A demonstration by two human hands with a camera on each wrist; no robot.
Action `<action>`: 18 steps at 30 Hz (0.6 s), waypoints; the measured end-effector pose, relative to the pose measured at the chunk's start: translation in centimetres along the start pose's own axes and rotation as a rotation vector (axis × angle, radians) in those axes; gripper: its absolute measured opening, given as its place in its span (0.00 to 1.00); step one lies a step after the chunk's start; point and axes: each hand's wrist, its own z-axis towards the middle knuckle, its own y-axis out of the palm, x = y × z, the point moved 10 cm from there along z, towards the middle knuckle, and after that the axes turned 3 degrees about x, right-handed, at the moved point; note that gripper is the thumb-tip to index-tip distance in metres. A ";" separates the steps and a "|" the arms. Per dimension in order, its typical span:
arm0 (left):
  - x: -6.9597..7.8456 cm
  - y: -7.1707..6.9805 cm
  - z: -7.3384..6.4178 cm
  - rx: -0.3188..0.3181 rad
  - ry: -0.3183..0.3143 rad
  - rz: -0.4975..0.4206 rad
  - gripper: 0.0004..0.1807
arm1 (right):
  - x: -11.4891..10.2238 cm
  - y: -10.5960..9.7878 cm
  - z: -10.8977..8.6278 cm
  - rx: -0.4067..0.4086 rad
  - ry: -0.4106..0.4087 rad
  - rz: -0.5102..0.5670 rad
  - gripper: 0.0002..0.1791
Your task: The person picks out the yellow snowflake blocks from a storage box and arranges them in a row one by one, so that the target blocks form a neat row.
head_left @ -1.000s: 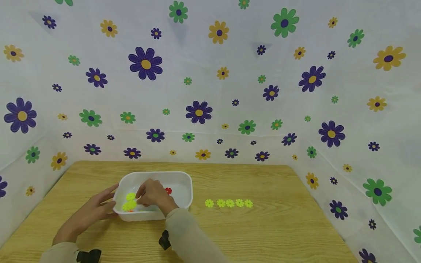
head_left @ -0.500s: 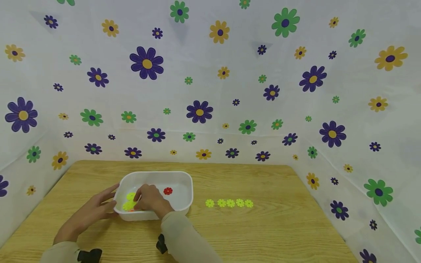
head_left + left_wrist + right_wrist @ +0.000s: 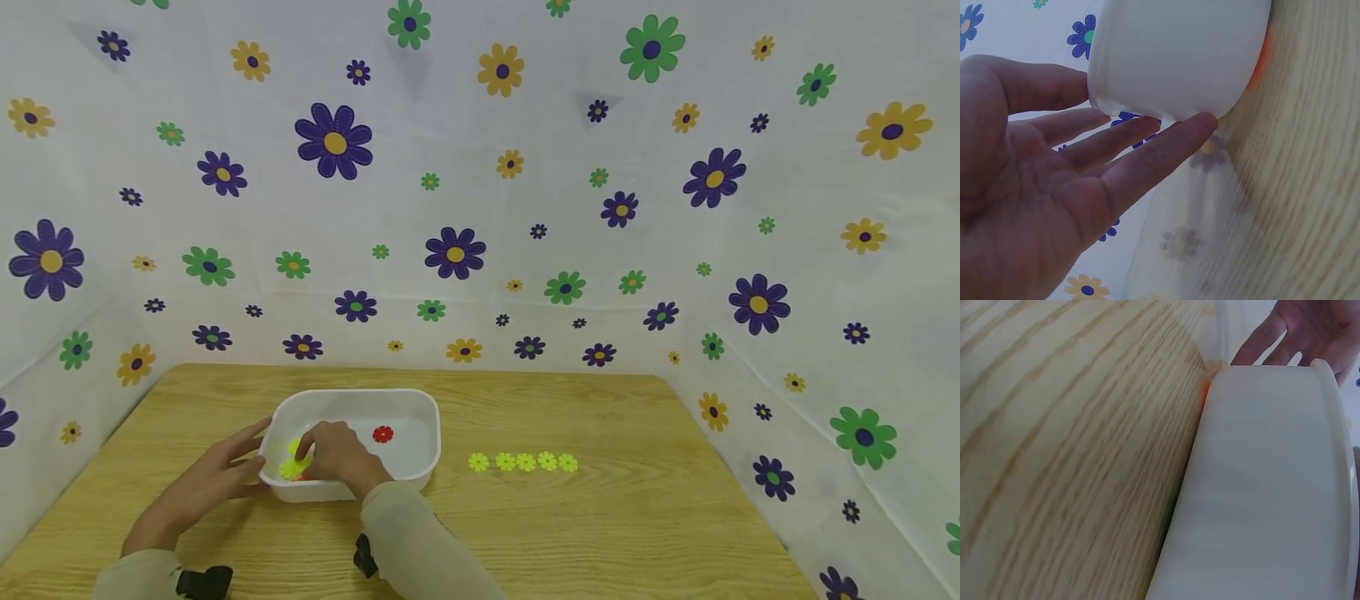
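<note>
A white plastic tub (image 3: 432, 421) stands on the wooden table, left of centre. Inside its left end lie several yellow flower-shaped notched discs (image 3: 291, 469), with a bit of orange-red disc (image 3: 303, 477) showing beside them. My left hand (image 3: 213, 483) touches the tub's left end from outside; in the left wrist view its extended fingers (image 3: 1166, 147) rest against the wall. My right hand (image 3: 339, 454) reaches into the tub over the near rim, fingers bent down onto the yellow discs. Whether it pinches one I cannot tell; the tub wall hides its fingertips in the right wrist view.
Farther right in the tub sits a single red disc (image 3: 383, 434). Several yellow discs (image 3: 526, 462) lie in a row on the table (image 3: 600, 533) to the tub's right, the leftmost slightly apart. A white flower-printed cloth (image 3: 480, 208) surrounds the table's back and sides.
My right hand has shifted slightly left within the tub, over the yellow discs, uncovering the red disc fully. The left hand, the tub and the row on the table have stayed put.
</note>
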 end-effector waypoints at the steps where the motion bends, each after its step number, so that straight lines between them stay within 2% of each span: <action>1: 0.0 0.0 0.0 0.000 0.000 0.000 0.42 | 0.0 0.0 0.0 0.002 0.000 0.001 0.09; 12: 0.1 -0.1 -0.1 0.003 -0.008 0.004 0.41 | -0.2 -0.1 0.0 0.021 -0.023 -0.018 0.07; 18: 0.1 -0.1 0.0 0.000 -0.010 0.006 0.41 | -0.2 -0.1 0.2 0.022 -0.042 -0.052 0.11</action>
